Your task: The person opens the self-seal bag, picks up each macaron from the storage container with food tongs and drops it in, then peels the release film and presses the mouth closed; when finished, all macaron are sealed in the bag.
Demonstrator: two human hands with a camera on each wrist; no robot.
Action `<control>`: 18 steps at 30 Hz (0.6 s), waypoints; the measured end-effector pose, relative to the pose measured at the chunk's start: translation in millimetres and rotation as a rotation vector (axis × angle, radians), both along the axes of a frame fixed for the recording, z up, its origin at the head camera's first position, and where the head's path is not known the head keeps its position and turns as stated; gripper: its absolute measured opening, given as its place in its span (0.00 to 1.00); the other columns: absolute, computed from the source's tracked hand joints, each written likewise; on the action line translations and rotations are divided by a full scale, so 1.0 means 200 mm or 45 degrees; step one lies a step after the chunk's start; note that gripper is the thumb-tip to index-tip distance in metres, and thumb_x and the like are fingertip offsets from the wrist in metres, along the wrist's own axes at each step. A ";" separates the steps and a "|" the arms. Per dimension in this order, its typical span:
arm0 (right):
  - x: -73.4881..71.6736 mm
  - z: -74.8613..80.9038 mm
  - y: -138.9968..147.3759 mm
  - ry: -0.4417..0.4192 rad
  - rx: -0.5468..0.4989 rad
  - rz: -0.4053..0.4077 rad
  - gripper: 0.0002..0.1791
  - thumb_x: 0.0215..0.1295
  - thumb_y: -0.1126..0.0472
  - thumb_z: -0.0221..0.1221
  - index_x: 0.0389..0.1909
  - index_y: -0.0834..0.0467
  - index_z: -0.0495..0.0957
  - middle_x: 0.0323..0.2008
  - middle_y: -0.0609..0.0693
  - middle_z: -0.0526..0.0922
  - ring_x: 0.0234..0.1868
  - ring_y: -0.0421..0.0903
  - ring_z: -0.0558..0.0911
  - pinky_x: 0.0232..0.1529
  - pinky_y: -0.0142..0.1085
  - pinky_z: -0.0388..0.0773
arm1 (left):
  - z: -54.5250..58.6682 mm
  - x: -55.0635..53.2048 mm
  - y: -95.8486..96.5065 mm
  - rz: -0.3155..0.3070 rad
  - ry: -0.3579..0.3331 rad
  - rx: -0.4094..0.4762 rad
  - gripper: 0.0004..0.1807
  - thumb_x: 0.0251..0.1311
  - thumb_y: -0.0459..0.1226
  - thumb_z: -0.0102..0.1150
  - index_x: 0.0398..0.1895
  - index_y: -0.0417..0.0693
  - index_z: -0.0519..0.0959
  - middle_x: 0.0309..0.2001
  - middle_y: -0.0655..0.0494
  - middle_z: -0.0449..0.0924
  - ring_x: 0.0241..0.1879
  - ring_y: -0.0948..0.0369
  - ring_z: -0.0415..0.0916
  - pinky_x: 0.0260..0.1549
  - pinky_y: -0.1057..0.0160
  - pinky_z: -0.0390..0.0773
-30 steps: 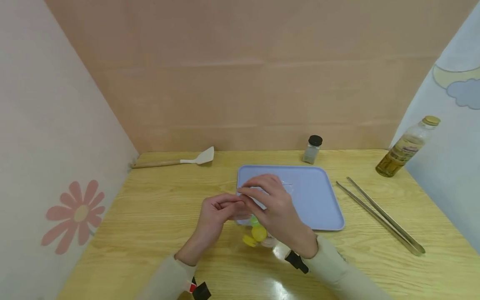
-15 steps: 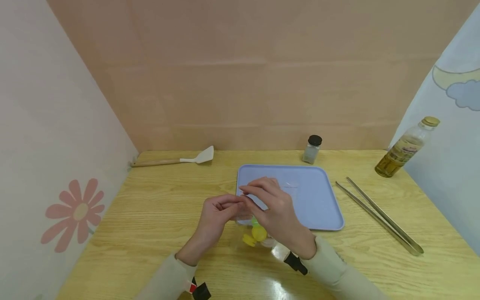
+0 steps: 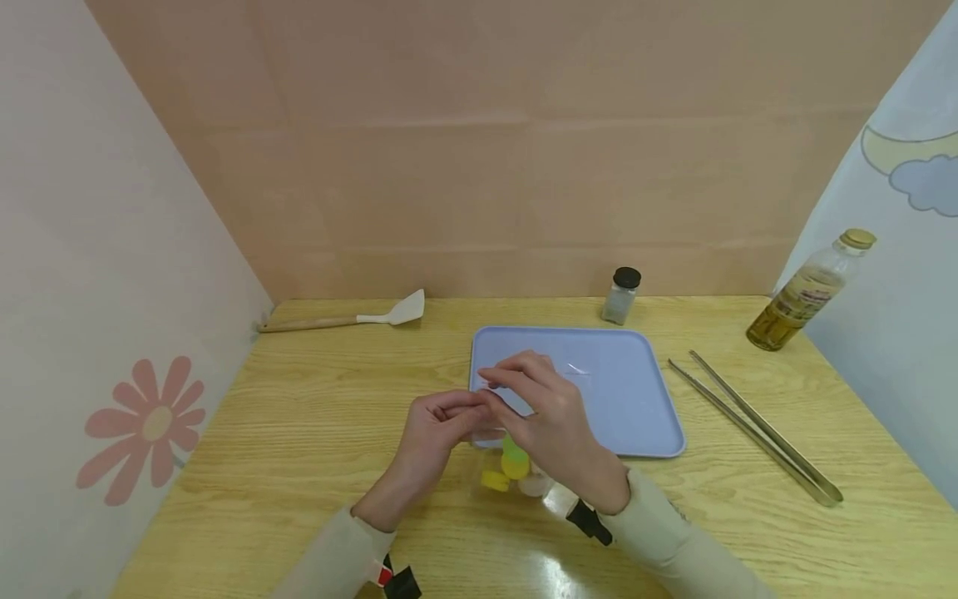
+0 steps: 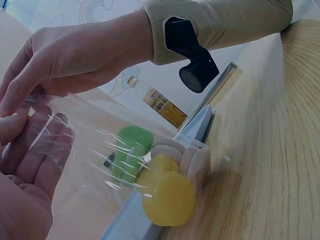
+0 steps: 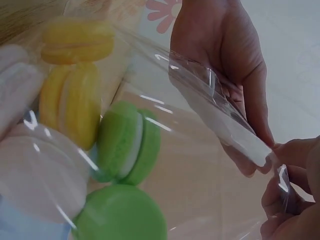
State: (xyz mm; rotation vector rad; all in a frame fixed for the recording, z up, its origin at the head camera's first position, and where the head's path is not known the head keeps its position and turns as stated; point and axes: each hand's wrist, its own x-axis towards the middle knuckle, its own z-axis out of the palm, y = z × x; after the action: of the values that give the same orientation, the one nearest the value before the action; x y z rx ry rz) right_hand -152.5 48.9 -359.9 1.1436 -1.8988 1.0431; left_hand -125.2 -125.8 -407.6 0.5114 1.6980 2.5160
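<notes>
Macarons (image 5: 117, 140) bagged; closure unclear.
Left hand (image 3: 434, 428) and right hand (image 3: 550, 412) pinch the clear bag's top (image 4: 92, 135) by the near-left corner of the tray (image 3: 636, 408).

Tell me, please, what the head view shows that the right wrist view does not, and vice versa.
Only the head view shows the spatula, the black-lidded jar, the tongs and the bottle. Only the right wrist view shows the pale filling inside a green macaron. Both show the left grip, right grip, clear bag, yellow macarons and pink flower.
</notes>
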 end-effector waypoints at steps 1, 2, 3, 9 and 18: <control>0.00 0.00 0.00 0.005 0.001 -0.003 0.09 0.60 0.68 0.71 0.41 0.65 0.86 0.37 0.51 0.83 0.37 0.47 0.82 0.39 0.38 0.79 | 0.00 0.00 0.00 0.000 -0.002 0.006 0.12 0.68 0.26 0.59 0.44 0.48 0.88 0.39 0.52 0.89 0.40 0.57 0.87 0.44 0.54 0.85; 0.00 0.00 0.00 0.009 0.003 -0.007 0.09 0.60 0.68 0.71 0.41 0.65 0.87 0.37 0.51 0.83 0.36 0.47 0.82 0.38 0.38 0.79 | 0.00 0.00 0.00 -0.001 0.000 0.011 0.13 0.68 0.26 0.59 0.43 0.50 0.88 0.39 0.52 0.89 0.40 0.57 0.87 0.44 0.54 0.85; 0.00 0.00 0.00 0.011 0.007 -0.013 0.09 0.60 0.69 0.71 0.40 0.65 0.87 0.37 0.51 0.83 0.36 0.47 0.81 0.37 0.38 0.79 | 0.00 0.00 0.00 -0.003 0.001 0.018 0.13 0.68 0.26 0.59 0.43 0.50 0.89 0.39 0.52 0.89 0.40 0.57 0.87 0.43 0.54 0.85; 0.00 0.00 0.00 0.004 0.032 -0.050 0.08 0.57 0.71 0.72 0.38 0.65 0.88 0.35 0.50 0.83 0.34 0.46 0.80 0.34 0.37 0.76 | 0.00 0.00 0.01 0.005 0.002 0.008 0.13 0.67 0.26 0.60 0.42 0.52 0.89 0.39 0.53 0.89 0.39 0.57 0.87 0.43 0.56 0.85; 0.00 -0.01 0.01 -0.017 0.095 -0.067 0.14 0.50 0.72 0.76 0.39 0.65 0.88 0.36 0.51 0.83 0.35 0.46 0.79 0.32 0.37 0.73 | 0.00 0.00 0.00 0.009 0.004 0.004 0.09 0.68 0.26 0.60 0.44 0.43 0.87 0.39 0.50 0.88 0.39 0.55 0.88 0.43 0.52 0.85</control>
State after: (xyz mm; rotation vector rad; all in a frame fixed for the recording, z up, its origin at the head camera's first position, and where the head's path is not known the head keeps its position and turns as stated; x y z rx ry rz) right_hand -153.1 50.4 -362.0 1.1250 -1.9826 0.9608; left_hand -124.8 -125.5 -407.3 0.5108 1.7006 2.5244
